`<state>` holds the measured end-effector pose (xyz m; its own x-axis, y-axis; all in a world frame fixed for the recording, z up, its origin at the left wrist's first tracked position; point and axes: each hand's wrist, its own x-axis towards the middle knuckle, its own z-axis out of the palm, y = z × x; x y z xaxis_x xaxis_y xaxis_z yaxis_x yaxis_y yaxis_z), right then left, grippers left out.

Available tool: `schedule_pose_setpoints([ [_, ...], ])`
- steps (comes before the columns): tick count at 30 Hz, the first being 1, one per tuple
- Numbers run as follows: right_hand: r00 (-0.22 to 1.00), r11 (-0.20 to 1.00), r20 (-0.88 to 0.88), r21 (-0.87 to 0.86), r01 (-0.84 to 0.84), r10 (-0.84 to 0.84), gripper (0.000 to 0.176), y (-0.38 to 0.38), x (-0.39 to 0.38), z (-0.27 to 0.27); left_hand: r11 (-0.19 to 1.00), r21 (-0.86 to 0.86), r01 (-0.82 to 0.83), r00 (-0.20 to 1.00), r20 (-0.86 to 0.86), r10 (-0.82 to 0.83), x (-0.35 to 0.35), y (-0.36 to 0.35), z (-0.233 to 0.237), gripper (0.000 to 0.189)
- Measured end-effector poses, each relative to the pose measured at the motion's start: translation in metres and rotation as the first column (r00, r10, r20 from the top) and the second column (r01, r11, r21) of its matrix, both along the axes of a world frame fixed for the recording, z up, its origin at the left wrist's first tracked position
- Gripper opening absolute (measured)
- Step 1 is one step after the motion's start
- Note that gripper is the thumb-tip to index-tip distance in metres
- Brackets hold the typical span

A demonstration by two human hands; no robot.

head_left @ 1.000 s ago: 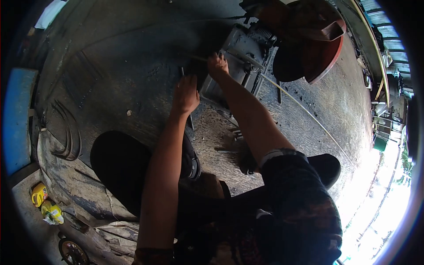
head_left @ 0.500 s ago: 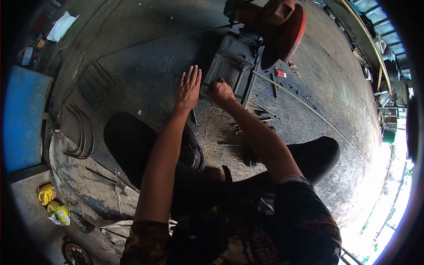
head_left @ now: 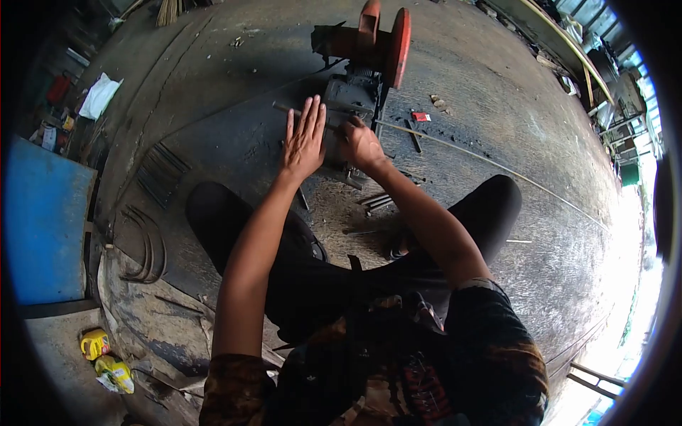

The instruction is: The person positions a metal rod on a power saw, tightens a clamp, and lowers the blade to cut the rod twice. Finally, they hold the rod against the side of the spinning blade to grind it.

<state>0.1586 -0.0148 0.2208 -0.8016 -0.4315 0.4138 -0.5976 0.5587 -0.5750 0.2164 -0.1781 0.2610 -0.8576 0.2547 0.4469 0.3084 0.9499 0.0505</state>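
A cut-off saw with a red guard and disc cover sits on the floor in front of me. My left hand is held flat with its fingers stretched out, just left of the saw's base. Behind its fingertips, the end of a thin bar sticks out leftward. Over the front of the base, my right hand is closed, with its fingers curled in among dark metal parts. What it grips is hidden. A long thin rod runs from the saw across the floor to the right.
Short metal pieces lie between my legs and the saw. A red packet is right of it. Dark rods and curved metal strips lie left, near a blue panel. Yellow packages are at lower left.
The view has shifted, so the saw appears farther left and more upright. A bar end now shows left of my left hand. Left hand stays flat; right hand stays closed at the base.
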Motion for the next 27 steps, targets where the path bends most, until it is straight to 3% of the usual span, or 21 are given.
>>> schedule_pose_setpoints([
  [2, 0.998, 0.999, -0.060, -0.045, 0.004, -0.006, 0.017, 0.016, -0.005, 0.015, 0.999, -0.019, 0.027, 0.999, -0.026, -0.027, -0.008, 0.012, 0.025, 0.078],
  [4, 0.992, 0.961, -0.068, -0.262, 0.082, -0.104, 0.016, 0.031, -0.007, 0.037, 0.993, -0.010, 0.118, 0.977, -0.176, -0.118, -0.022, 0.025, 0.046, 0.078],
  [6, 0.972, 0.886, -0.091, -0.438, 0.156, -0.216, 0.012, 0.047, -0.003, 0.059, 0.988, -0.035, 0.147, 0.967, -0.207, -0.151, -0.034, 0.039, 0.063, 0.078],
  [9, 0.929, 0.769, 0.066, -0.542, 0.340, -0.364, 0.020, 0.072, -0.011, 0.063, 0.972, -0.037, 0.230, 0.943, -0.237, -0.232, -0.055, 0.061, 0.091, 0.078],
  [10, 0.880, 0.755, 0.287, -0.455, 0.473, -0.379, 0.026, 0.083, -0.006, 0.076, 0.968, -0.050, 0.246, 0.939, -0.234, -0.251, -0.064, 0.067, 0.099, 0.078],
  [14, 0.852, 0.678, 0.342, -0.517, 0.522, -0.396, 0.032, 0.111, -0.020, 0.050, 0.955, -0.008, 0.297, 0.888, -0.365, -0.279, -0.118, 0.084, 0.127, 0.079],
  [17, 0.836, 0.668, 0.385, -0.507, 0.545, -0.391, 0.034, 0.121, -0.020, 0.031, 0.969, -0.059, 0.240, 0.927, -0.282, -0.247, -0.158, 0.088, 0.139, 0.081],
  [18, 0.842, 0.668, 0.385, -0.516, 0.536, -0.378, 0.034, 0.122, -0.021, 0.025, 0.987, -0.120, 0.111, 0.974, -0.184, -0.132, -0.167, 0.090, 0.139, 0.076],
  [20, 0.834, 0.608, 0.537, -0.623, 0.492, -0.125, 0.030, 0.125, -0.026, 0.011, 0.996, -0.030, 0.081, 0.991, -0.102, -0.083, -0.195, 0.089, 0.130, 0.074],
  [22, 0.750, 0.456, 0.645, -0.716, 0.528, 0.145, 0.027, 0.130, -0.023, 0.004, 0.993, -0.079, 0.084, 0.990, -0.109, -0.092, -0.209, 0.089, 0.125, 0.077],
  [23, 0.747, 0.450, 0.649, -0.715, 0.535, 0.142, 0.027, 0.134, -0.023, 0.002, 0.992, -0.094, 0.079, 0.988, -0.122, -0.090, -0.207, 0.090, 0.125, 0.077],
  [25, 0.623, 0.391, 0.707, -0.705, 0.591, 0.334, 0.024, 0.140, -0.023, 0.000, 0.993, -0.098, 0.067, 0.985, -0.151, -0.082, -0.202, 0.092, 0.123, 0.079],
  [27, 0.574, 0.344, 0.705, -0.707, 0.619, 0.416, 0.024, 0.144, -0.025, -0.002, 0.990, -0.111, 0.091, 0.976, -0.189, -0.111, -0.190, 0.090, 0.117, 0.081],
])
